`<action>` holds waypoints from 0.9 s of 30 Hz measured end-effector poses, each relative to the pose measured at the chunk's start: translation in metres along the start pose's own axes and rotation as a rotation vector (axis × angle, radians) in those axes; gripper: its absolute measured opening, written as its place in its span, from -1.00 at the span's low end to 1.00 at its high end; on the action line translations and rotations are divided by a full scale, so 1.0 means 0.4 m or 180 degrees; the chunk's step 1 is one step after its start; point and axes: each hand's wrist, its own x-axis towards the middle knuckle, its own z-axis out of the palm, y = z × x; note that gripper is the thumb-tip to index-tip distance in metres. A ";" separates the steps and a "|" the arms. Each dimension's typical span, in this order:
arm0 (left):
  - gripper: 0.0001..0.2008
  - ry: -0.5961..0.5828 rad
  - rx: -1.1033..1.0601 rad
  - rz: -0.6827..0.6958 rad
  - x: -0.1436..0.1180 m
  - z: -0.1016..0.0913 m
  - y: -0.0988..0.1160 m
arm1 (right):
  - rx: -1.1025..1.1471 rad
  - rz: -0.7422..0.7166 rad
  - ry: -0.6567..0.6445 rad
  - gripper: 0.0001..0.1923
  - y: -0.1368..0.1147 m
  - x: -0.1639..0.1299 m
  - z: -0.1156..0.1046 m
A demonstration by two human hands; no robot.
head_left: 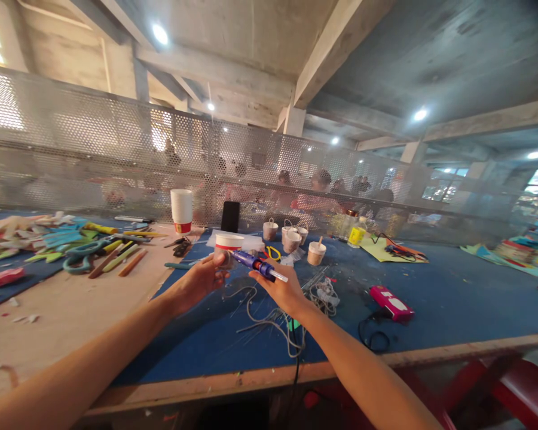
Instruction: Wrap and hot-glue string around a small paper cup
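Glue gun (pixel 259 266) sits gripped in your right hand (pixel 283 291), nozzle aimed at the paper cup (pixel 227 246) your left hand (pixel 200 279) clamps above the bench (pixel 452 310). Several small finished-looking cups (pixel 291 239) stand just beyond; cord (pixel 269 319) loops lie loose below, so you seem to be mid-way through gluing this cup.

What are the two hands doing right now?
Left hand: closed around a paper cup with a red band.
Right hand: closed on a blue glue gun, nozzle toward the cup.
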 end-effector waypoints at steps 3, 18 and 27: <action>-0.75 -0.0031 0.0029 -0.0003 -0.002 0.002 0.002 | -0.0109 -0.0061 0.0068 -0.67 0.000 0.000 0.000; -0.69 -0.0061 0.0088 0.0020 0.003 -0.006 -0.002 | -0.0169 -0.0156 0.0087 -0.74 0.003 -0.001 0.002; -0.70 -0.0095 0.0058 0.0023 0.008 -0.011 -0.006 | -0.0184 -0.0181 0.0124 -0.73 0.008 -0.004 0.004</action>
